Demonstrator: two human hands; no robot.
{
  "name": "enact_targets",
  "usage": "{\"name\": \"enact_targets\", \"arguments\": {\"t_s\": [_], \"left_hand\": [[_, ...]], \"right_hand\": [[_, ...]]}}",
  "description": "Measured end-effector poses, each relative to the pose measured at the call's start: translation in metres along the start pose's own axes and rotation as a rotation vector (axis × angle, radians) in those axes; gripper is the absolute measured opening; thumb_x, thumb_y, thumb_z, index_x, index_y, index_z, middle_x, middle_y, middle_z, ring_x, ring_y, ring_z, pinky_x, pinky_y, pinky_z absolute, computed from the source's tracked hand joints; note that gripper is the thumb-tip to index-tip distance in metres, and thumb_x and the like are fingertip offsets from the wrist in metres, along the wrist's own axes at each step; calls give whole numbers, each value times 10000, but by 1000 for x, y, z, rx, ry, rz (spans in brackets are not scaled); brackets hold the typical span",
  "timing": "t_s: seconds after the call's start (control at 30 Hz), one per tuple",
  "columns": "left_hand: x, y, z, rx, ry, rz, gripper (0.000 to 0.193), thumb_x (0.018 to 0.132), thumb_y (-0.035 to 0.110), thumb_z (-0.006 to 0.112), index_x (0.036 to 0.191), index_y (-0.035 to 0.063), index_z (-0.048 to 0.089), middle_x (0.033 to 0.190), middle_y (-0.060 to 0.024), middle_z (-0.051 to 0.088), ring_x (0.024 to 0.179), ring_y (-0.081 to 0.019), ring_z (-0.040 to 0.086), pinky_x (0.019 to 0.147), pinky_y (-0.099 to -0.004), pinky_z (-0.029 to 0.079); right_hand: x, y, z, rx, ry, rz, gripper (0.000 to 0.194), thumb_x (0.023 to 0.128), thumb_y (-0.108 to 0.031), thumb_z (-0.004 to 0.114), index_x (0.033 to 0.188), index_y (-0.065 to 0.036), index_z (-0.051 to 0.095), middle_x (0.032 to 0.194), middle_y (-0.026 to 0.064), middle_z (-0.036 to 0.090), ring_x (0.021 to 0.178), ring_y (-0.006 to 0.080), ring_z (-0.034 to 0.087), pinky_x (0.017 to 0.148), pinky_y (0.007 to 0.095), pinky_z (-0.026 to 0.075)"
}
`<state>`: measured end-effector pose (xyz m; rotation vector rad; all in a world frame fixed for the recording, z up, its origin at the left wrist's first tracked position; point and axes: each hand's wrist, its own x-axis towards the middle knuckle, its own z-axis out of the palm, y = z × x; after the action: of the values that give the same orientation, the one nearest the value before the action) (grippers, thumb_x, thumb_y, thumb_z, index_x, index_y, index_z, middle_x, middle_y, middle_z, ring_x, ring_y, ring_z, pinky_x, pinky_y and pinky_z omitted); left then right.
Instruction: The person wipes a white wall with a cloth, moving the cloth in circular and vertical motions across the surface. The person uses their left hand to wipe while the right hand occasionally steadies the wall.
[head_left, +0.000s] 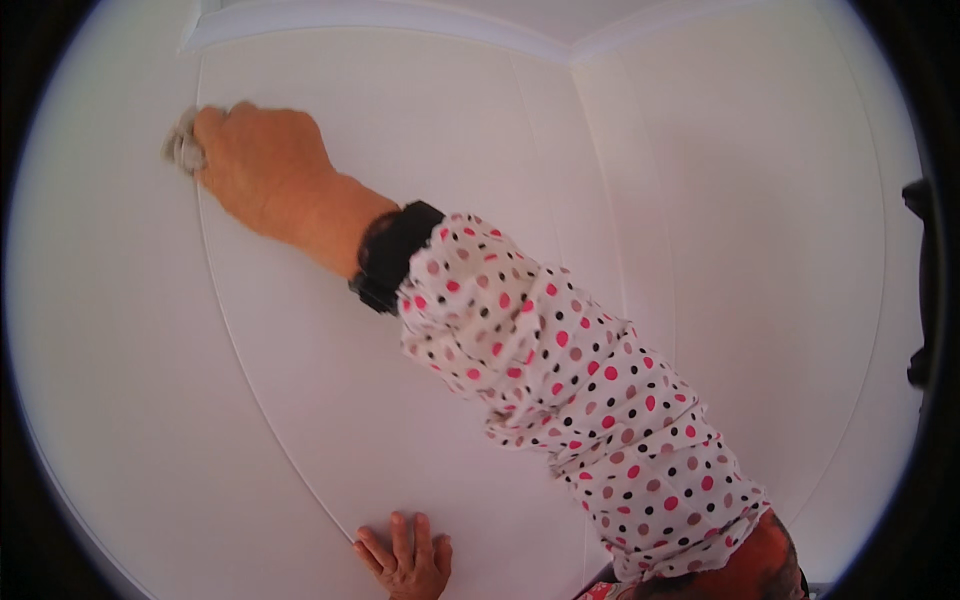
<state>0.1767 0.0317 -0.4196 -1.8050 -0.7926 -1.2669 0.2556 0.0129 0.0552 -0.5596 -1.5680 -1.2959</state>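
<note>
From the lower right, my right arm reaches up across a smooth white wall panel (420, 97) in a polka-dot sleeve cover (592, 390), with a black band (397, 251) at the wrist. My right hand (262, 165) is closed on a crumpled greyish cloth or pad (184, 146), blurred, held against the wall at a thin vertical seam (225, 315). At the bottom centre, my left hand (409, 562) rests on the panel with its fingers spread, near the lower part of the same seam; it holds nothing.
White moulding (375, 19) runs along the top of the walls. They meet at a corner (600, 165) right of centre, and another pale wall (757, 225) extends to the right. Dark objects (919, 285), which I cannot identify, show at the right rim.
</note>
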Motion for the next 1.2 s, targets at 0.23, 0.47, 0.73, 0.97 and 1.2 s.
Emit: {"name": "enact_targets", "arguments": {"t_s": [0.23, 0.47, 0.73, 0.97, 1.2], "left_hand": [[-20, -35, -10, -12, 34, -5, 548, 960, 434, 638, 1446, 206, 530, 1539, -163, 453, 1438, -569, 279, 1152, -711, 202], [-28, -55, -37, -77, 74, -25, 713, 946, 497, 646, 1546, 238, 363, 1547, -176, 436, 1442, -595, 237, 1144, -733, 195], [-47, -73, -95, -95, -41, -52, 754, 954, 588, 581, 1580, 266, 312, 1569, -160, 416, 1456, -593, 204, 1147, -745, 154], [-24, -45, -57, -152, -6, -38, 744, 960, 603, 559, 1578, 255, 334, 1585, -145, 402, 1466, -580, 201, 1156, -741, 122], [43, 7, 1, -244, -20, 104, 704, 950, 586, 589, 1534, 236, 411, 1594, -139, 396, 1469, -553, 237, 1165, -726, 124]], "right_hand": [[2, 55, -11, -172, 107, 40, 366, 934, -390, 590, 1117, -73, 594, 907, 160, 694, 862, 377, 675, 728, 504, 525], [-12, 142, -67, -420, 178, 295, 392, 923, -396, 625, 1166, -89, 609, 932, 158, 720, 882, 372, 695, 731, 504, 537], [-21, 150, -115, -485, -44, 672, 495, 946, -471, 559, 1279, -105, 581, 1076, 189, 722, 1013, 398, 675, 826, 509, 517], [10, 142, -90, -462, -12, 436, 480, 934, -417, 563, 1320, -131, 578, 1064, 171, 727, 1009, 397, 672, 841, 504, 513], [20, 103, -68, -234, 164, 122, 374, 929, -344, 625, 1195, -83, 604, 965, 184, 719, 911, 400, 678, 784, 513, 522]]}}
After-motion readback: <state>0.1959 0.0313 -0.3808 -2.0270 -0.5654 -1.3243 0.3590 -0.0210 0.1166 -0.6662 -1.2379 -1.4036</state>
